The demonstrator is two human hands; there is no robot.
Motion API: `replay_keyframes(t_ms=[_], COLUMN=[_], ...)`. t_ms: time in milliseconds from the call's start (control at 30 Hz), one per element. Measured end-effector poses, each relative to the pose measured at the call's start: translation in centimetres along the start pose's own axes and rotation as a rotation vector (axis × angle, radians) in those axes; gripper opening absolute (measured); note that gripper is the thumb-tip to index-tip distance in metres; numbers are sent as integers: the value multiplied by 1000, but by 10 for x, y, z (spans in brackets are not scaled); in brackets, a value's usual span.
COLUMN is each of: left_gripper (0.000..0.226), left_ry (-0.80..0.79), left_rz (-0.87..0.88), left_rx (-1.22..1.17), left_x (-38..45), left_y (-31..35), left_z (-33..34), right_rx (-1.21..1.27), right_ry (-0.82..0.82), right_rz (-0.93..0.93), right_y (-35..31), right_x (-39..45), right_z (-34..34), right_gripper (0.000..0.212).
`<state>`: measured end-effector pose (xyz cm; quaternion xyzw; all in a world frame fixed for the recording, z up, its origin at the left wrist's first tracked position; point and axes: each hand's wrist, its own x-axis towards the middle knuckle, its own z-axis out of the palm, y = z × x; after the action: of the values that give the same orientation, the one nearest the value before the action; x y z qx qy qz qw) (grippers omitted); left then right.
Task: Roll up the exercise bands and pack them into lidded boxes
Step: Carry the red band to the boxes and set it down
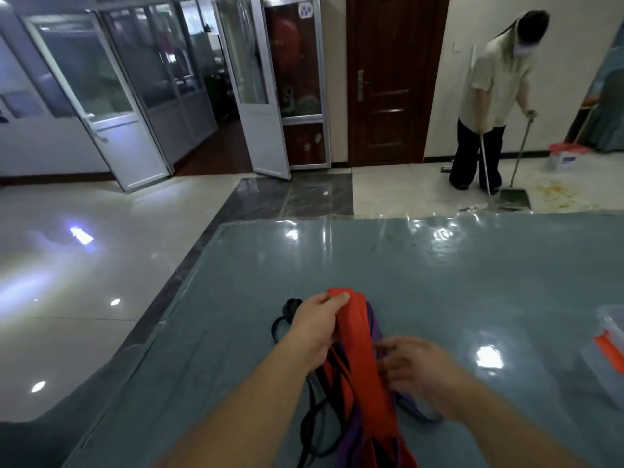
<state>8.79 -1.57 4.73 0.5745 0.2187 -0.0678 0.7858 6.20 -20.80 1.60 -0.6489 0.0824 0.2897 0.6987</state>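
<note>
A wide orange exercise band (363, 359) lies stretched along the blue-grey table (439, 282), running from near the front edge up to the middle. My left hand (317, 327) grips its far end, thumb on top. My right hand (410, 364) pinches the band's right edge lower down. A purple band (374, 319) lies under and to the right of the orange one. Thin black bands (315, 417) are tangled at the left of the pile. A clear plastic box (611, 352) with an orange clasp sits at the table's right edge, partly cut off.
The table's left edge drops to a shiny tiled floor (84, 265). Beyond the far edge a person (489, 106) sweeps with a broom and dustpan (513, 197). Glass doors (128, 106) and a brown wooden door (388, 79) stand at the back.
</note>
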Motion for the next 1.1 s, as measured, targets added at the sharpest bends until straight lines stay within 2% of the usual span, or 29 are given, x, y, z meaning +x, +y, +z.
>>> replay_keyframes(t_ms=[67, 133, 233, 300, 400, 467, 533, 667, 733, 833, 867, 900, 1033, 1100], left_gripper=[11, 11, 21, 26, 21, 10, 16, 13, 32, 84, 93, 92, 39, 28], left_ry=[-67, -138, -257, -293, -317, -294, -231, 49, 137, 16, -37, -73, -137, -222], left_rz=[61, 112, 163, 174, 229, 247, 255, 308, 331, 329, 352, 384, 503, 471], left_rx=[68, 110, 188, 280, 348, 406, 478, 500, 621, 699, 712, 730, 780, 736], left_x=[-10, -22, -41, -53, -64, -71, -77, -75, -70, -67, -67, -65, -56, -53], left_y=[8, 16, 26, 31, 34, 37, 40, 36, 32, 36, 38, 41, 59, 73], left_z=[3, 6, 9, 11, 12, 10, 2, -25, -34, -29, -24, -18, -1, 1], right_rx=[40, 94, 172, 153, -10, -100, -158, -218, -222, -175, -155, -139, -103, -74], right_ry=[36, 63, 22, -23, -27, 16, 41, 27, 31, 38, 29, 19, 26, 80], right_rz=[17, 14, 56, 85, 71, 11, -56, -195, -245, -314, -340, -366, -445, -478], right_y=[-20, -42, -75, -96, -124, -139, -153, -173, -180, -192, -197, -202, -218, -225], right_x=[2, 7, 13, 12, 3, -4, -13, -37, -47, -59, -63, -66, -80, -86], right_z=[3, 6, 12, 17, 27, 32, 35, 39, 45, 55, 58, 61, 71, 73], right_gripper=[33, 50, 60, 60, 46, 34, 26, 19, 20, 22, 22, 20, 18, 21])
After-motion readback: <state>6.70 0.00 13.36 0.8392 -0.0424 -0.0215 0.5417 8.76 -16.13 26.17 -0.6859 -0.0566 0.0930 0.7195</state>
